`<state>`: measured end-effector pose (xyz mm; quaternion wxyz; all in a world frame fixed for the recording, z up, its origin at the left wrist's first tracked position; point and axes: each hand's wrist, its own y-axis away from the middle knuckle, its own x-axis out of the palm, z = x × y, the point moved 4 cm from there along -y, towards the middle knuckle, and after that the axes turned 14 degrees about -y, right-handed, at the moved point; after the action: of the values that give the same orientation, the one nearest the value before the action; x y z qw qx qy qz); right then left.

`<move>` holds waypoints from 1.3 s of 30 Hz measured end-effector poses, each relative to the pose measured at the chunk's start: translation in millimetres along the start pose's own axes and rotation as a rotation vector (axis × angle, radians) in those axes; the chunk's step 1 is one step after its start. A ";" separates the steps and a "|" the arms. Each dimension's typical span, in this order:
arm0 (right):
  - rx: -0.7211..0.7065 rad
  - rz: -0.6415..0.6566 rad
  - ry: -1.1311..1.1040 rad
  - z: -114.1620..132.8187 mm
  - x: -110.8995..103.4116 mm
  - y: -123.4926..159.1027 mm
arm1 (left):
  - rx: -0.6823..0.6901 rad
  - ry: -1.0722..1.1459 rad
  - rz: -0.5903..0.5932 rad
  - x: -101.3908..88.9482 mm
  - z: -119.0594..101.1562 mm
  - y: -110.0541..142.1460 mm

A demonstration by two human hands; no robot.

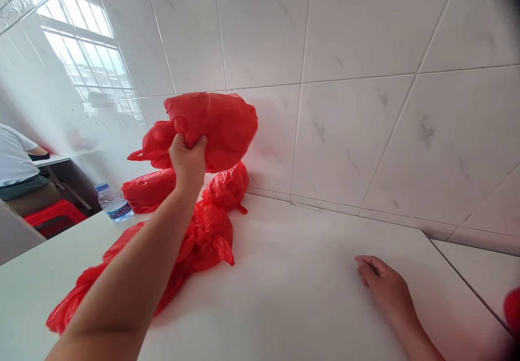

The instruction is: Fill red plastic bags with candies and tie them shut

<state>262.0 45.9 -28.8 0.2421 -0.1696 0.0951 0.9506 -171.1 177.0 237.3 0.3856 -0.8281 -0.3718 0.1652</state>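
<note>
My left hand (pixel 187 152) reaches forward and grips a red plastic bag (pixel 223 125), bulging and wrapped around something I cannot make out. It is lifted above other red bags near the tiled wall. Below it on the table lie several more bundled bags: a tied red bag (pixel 211 231), a rolled red bag (pixel 229 185) against the wall and a boxy red bag (pixel 148 190). My forearm hides part of this pile. My right hand (pixel 384 282) is at the right over the white table (pixel 284 274), fingers curled in with nothing visible in them.
A clear water bottle (pixel 114 203) with a blue cap stands beside the bags at the left. The tiled wall (pixel 345 106) runs along the table's back. Far left, a person in a white shirt (pixel 14 155) sits on a red stool (pixel 57 215). Something red (pixel 512 309) shows at the right edge.
</note>
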 end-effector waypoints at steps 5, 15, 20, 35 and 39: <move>-0.085 0.016 -0.013 7.1 0.9 3.4 | 0.034 -0.211 0.145 28.3 -49.7 85.4; -0.235 0.026 -0.090 5.9 0.1 -0.3 | 0.218 -0.391 0.962 89.2 -46.5 302.7; -0.289 0.044 -0.111 12.1 -0.7 8.0 | 0.442 -0.417 1.188 68.7 -49.4 313.9; -0.616 0.135 0.124 56.7 42.1 75.6 | 0.706 -0.597 0.812 -4.4 -85.4 206.7; -0.783 0.221 0.110 76.1 74.6 99.7 | 0.653 -0.650 0.948 1.1 -64.3 188.7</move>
<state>130.3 11.6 23.9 0.0501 -0.2884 -0.2436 0.9247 -42.1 64.2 135.3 0.3706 -0.6505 0.0046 0.6629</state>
